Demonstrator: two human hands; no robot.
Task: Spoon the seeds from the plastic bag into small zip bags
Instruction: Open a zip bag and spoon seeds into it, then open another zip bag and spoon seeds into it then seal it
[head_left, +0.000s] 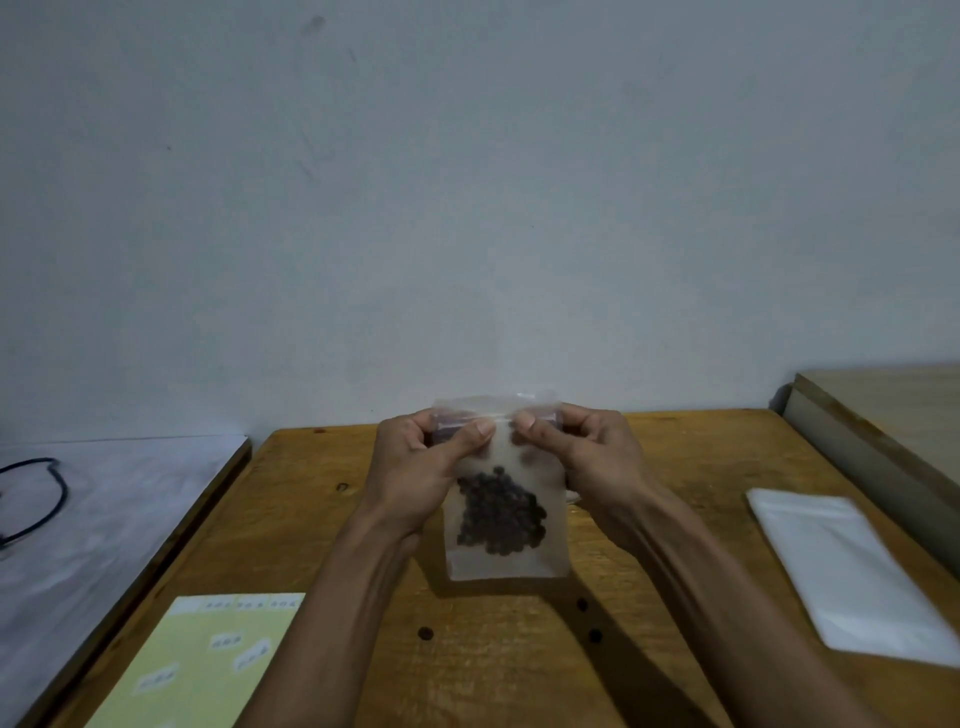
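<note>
Here the wooden table (519, 665) is taking up most of what I can see, with a stack of white bags (852, 571) lying at the person's right (probably the empty supply, kept within reach) and a yellow label sheet (208, 670) sitting at the near left, its writing too blurred to read. Above the middle of the table, the left hand (421, 467) and right hand (582, 457) are holding up a small zip bag (501, 493), thumbs and fingers pinching narrowly on the strip at its top, likely pressing the seal, though I cannot tell whether it is closing or opening. The dark seeds (501, 514) are sitting low inside the bag. A few loose seeds (426, 633) are lying on the wood. No spoon or larger plastic bag is showing.
</note>
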